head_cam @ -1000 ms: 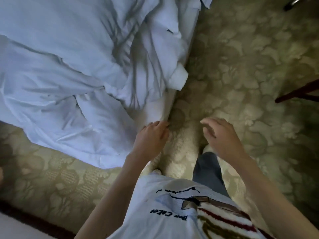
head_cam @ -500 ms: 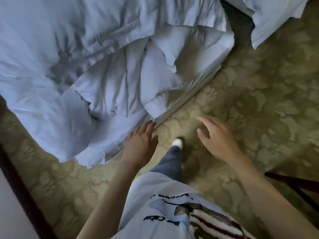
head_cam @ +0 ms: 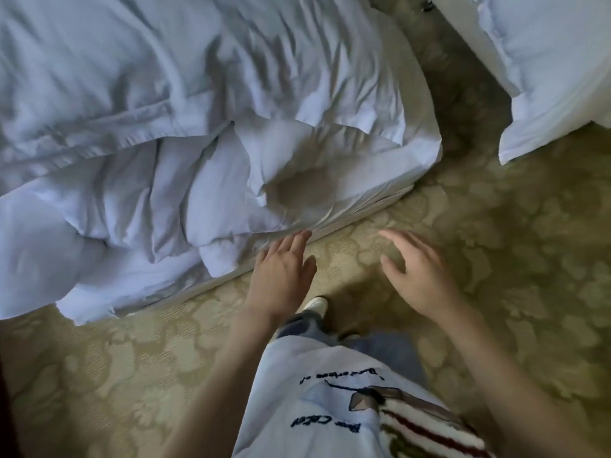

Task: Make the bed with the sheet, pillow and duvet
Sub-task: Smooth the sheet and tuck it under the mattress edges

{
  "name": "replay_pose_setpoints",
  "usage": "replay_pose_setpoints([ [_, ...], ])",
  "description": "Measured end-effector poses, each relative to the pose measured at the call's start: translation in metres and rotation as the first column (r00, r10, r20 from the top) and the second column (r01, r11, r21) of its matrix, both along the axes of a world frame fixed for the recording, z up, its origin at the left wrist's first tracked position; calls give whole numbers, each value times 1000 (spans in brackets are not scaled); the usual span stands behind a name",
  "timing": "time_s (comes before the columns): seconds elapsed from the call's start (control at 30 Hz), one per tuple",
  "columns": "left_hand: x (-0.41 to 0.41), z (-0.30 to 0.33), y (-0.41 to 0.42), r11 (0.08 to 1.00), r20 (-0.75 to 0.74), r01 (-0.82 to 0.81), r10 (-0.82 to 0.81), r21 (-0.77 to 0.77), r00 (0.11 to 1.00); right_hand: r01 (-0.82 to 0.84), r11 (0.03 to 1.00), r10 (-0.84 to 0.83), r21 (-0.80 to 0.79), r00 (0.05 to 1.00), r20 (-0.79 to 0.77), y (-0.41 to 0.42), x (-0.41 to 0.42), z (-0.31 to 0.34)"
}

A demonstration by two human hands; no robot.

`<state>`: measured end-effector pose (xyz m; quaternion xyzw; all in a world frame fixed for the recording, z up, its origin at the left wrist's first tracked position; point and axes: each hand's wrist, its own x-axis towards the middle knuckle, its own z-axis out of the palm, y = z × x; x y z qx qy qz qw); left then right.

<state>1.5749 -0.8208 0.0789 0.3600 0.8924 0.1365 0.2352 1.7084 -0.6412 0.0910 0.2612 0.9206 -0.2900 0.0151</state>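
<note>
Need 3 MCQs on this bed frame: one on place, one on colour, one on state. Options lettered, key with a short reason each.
1. Where does the left hand lie?
A. at the lower edge of the bedding
B. on the second bed
C. flat on the carpet

2. What colour is the bedding?
A. dark red
B. white
C. green

3. What state are the hands in?
A. both open and empty
B. both gripping the bedding
C. the right hand holding a pillow

Key: 1 A, its fingertips reach the hanging edge of the rumpled bedding. 2 B, all the linen is plain white against the patterned beige carpet. 3 A, fingers of both hands are spread and nothing is in either.
</note>
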Motion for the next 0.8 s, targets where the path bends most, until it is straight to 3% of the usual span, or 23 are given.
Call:
replay_pose_setpoints([
  [0.2,32,-13,93,997,-31,-67,66,-26,997,-122,993,122,-8,992,35,117,15,-16],
  [0.43,94,-14,218,953,-22,-303,303,-23,953,-332,943,332,-14,941,57,260,32,-16],
  [0.6,127,-13,283,887,7,-461,462,-21,887,-443,896,443,0,896,24,337,8,-12],
  [0.8,106,-17,355,774,-15,-633,634,20,774,-612,787,616,81,787,-35,401,-61,-15],
])
